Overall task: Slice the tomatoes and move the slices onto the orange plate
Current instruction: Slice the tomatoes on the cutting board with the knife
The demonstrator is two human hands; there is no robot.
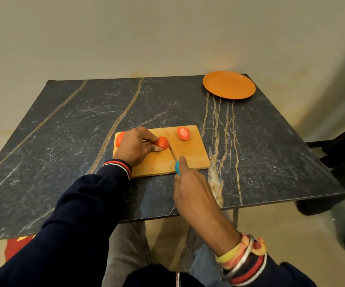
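Caught it mid-slice. The left hand (135,145) pinned a red tomato piece (162,142) on the rectangular wooden cutting board (190,154), its fingers (150,138) curled over and pinching it. The right hand (190,189) gripped the blue-handled knife (177,167), with the blade against the piece's right side. A cut tomato half (183,133) lay face up at the board's far right. Another red tomato (119,139) sat at the board's left edge, mostly hidden behind the left hand. The round orange plate (229,84) sat at the far right corner of the dark marbled counter (63,131), well apart from the board, with no slices on it. My read: early stage, most slicing and all transfers left.
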